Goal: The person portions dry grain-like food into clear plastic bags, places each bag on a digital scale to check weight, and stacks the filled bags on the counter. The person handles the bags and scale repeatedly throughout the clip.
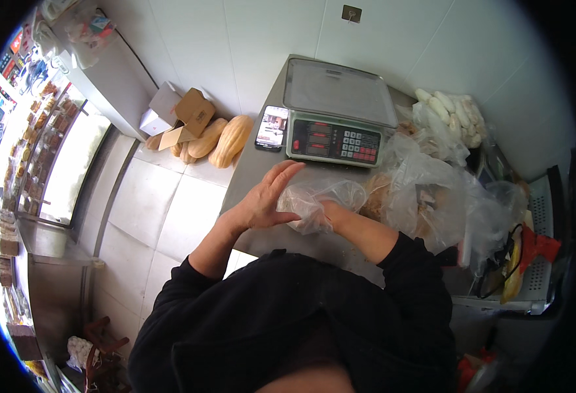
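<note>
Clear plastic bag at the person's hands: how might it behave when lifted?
The clear plastic bag will probably be floppy, since its film looks thin and crumpled. It may slip, as its surface is smooth and shiny. It will likely cling or drag around the right hand, which is partly covered by film.

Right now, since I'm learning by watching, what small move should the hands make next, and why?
Probably close the left hand on the left side of the clear plastic bag: that hand is spread open right beside it, while the right hand is partly covered by the bag.
</note>
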Demonstrator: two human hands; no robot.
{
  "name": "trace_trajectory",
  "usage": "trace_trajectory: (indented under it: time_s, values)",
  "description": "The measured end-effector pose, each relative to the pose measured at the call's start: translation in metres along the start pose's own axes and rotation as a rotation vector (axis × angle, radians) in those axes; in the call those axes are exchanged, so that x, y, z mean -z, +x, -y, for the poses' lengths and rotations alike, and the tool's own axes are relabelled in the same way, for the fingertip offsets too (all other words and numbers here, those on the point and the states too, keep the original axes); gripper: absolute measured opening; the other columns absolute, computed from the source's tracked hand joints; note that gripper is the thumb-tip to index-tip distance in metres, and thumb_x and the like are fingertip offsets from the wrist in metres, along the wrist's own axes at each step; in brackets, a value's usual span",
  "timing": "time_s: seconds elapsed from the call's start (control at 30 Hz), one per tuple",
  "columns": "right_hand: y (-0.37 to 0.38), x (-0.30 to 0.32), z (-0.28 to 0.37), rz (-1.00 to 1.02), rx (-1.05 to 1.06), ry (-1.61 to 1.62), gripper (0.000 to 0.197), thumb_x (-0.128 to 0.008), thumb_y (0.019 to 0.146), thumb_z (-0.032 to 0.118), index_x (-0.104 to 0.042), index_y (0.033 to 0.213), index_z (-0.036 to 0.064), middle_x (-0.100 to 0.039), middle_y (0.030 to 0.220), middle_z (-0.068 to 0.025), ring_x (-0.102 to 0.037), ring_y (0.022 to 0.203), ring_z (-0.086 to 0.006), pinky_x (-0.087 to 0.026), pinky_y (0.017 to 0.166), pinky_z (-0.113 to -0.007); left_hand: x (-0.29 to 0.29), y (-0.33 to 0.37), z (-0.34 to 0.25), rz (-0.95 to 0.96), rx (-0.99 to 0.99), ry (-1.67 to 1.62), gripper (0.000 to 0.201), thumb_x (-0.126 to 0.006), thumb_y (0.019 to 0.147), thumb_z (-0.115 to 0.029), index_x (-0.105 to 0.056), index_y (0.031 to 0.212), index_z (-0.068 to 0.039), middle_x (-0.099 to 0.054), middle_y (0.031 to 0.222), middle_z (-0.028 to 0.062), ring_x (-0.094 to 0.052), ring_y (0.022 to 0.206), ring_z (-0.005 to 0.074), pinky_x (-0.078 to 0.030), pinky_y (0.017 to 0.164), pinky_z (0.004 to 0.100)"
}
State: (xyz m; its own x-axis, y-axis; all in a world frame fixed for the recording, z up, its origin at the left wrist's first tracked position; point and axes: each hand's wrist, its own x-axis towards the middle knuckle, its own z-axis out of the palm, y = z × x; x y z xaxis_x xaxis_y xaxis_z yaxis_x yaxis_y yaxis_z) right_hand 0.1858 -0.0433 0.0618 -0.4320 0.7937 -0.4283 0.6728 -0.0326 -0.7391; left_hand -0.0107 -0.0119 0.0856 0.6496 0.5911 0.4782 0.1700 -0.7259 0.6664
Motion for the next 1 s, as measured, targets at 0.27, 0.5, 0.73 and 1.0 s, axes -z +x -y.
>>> trace_trajectory:
  time_s: [0.27,0.5,0.73,1.0]
  values:
    - [0.058,-0.024,-0.067,-0.079,0.151,-0.26,0.036,-0.06,0.079,0.029,-0.06,0.105,0.0051,-0.064,0.1,-0.0192,-0.061,0.092,-0.0355,-0.047,0.079,-0.041,-0.052,-0.039,0.056,0.065,0.175,0.102,0.035,-0.069,0.078,-0.012,-0.059,0.111,-0.005,-0.058,0.111,0.0144,-0.06,0.095,0.0334,-0.051,0.081,0.0378]
    - [0.066,-0.03,-0.084,-0.17,0.178,0.054,0.034,-0.062,0.076,0.031,-0.062,0.097,0.0055,-0.065,0.095,-0.0181,-0.062,0.088,-0.0345,-0.048,0.074,-0.041,-0.052,-0.04,0.067,-0.018,0.048,0.039,0.01,-0.063,0.082,-0.005,-0.062,0.092,-0.003,-0.063,0.091,0.0121,-0.063,0.08,0.0318,-0.052,0.069,0.0355]
    - [0.046,-0.002,-0.02,-0.064,0.016,-0.6,0.028,-0.056,0.083,0.035,-0.063,0.101,0.0145,-0.065,0.107,-0.0115,-0.061,0.095,-0.0303,-0.049,0.079,-0.037,-0.05,-0.039,0.072,-0.059,0.102,0.038,0.007,-0.062,0.083,-0.004,-0.061,0.09,-0.002,-0.063,0.09,0.0124,-0.062,0.079,0.0325,-0.051,0.069,0.0363]
    - [0.019,0.029,0.028,-0.174,0.058,-0.669,0.032,-0.058,0.079,0.031,-0.066,0.1,0.0093,-0.066,0.099,-0.0163,-0.062,0.091,-0.035,-0.05,0.078,-0.042,-0.019,-0.008,0.018,-0.357,-0.022,0.167,0.02,-0.064,0.077,0.002,-0.061,0.097,-0.003,-0.061,0.09,0.014,-0.061,0.08,0.0321,-0.05,0.067,0.0376]
